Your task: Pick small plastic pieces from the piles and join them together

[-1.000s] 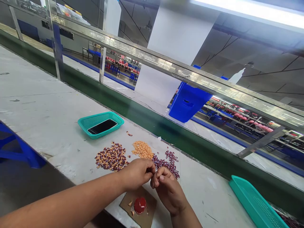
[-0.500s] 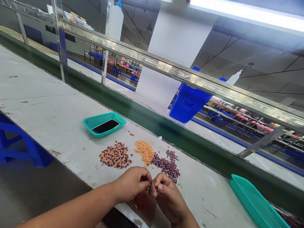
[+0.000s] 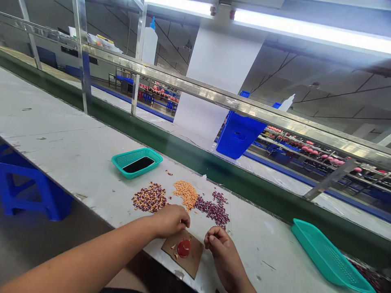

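Observation:
My left hand [image 3: 173, 221] is just above the far edge of a brown square board [image 3: 195, 260], its fingers curled together and pointing down. What they hold, if anything, is hidden. My right hand [image 3: 224, 250] is closed in a pinch at the board's right side; whatever is between its thumb and fingers is too small to make out. A round red blob [image 3: 183, 248], shiny on top, lies on the board with a few small tan pieces around it. Beyond my hands are a heap of tan pieces [image 3: 185, 193], a heap of dark purple pieces [image 3: 215, 209] and a heap of two-coloured tan-and-purple pieces [image 3: 149, 198].
A green basket [image 3: 117, 165] holding a black-screened phone [image 3: 138, 164] stands at the back left. Another green basket [image 3: 324, 252] is at the right. A green strip [image 3: 244, 181] and metal rail run behind the worktable [image 3: 76, 150]. A blue stool [image 3: 36, 187] stands at left.
My hands, close together over the board before, have moved apart: the left one leftward and away from me, the right one slightly right. The board and red blob are now uncovered.

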`<action>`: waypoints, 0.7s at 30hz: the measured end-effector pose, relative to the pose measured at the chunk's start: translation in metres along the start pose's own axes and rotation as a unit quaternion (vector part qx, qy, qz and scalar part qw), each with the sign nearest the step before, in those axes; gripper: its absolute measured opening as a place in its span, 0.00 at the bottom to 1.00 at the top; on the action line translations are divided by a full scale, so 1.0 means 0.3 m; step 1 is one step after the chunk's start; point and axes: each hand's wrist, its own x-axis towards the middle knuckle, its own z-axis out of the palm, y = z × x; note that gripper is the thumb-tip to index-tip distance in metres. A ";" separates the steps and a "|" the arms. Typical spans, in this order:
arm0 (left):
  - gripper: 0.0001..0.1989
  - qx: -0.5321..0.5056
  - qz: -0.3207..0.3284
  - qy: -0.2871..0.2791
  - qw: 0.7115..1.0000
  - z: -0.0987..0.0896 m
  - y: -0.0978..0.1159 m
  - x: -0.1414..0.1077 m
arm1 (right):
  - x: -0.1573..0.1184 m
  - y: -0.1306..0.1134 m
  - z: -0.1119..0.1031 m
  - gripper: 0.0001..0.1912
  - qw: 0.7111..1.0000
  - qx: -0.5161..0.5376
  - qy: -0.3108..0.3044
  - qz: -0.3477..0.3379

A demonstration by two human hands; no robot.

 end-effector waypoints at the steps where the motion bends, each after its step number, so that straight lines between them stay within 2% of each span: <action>1: 0.10 0.013 0.022 -0.026 0.999 0.012 0.002 0.018 | 0.000 0.011 -0.002 0.12 1.000 -0.008 -0.002 0.001; 5: 0.11 0.053 0.103 -0.116 0.986 0.039 0.003 0.090 | 0.004 0.038 -0.008 0.13 1.000 -0.025 -0.013 0.004; 10: 0.14 0.074 0.184 -0.195 0.960 0.052 -0.012 0.155 | 0.002 0.043 -0.015 0.15 0.999 -0.023 -0.018 0.013; 17: 0.12 0.092 0.211 -0.224 0.947 0.077 -0.023 0.184 | 0.008 0.092 -0.041 0.19 0.999 -0.013 -0.029 0.010; 21: 0.10 0.089 0.201 -0.223 0.950 0.056 -0.007 0.194 | -0.003 0.077 -0.052 0.17 0.999 -0.010 -0.052 0.012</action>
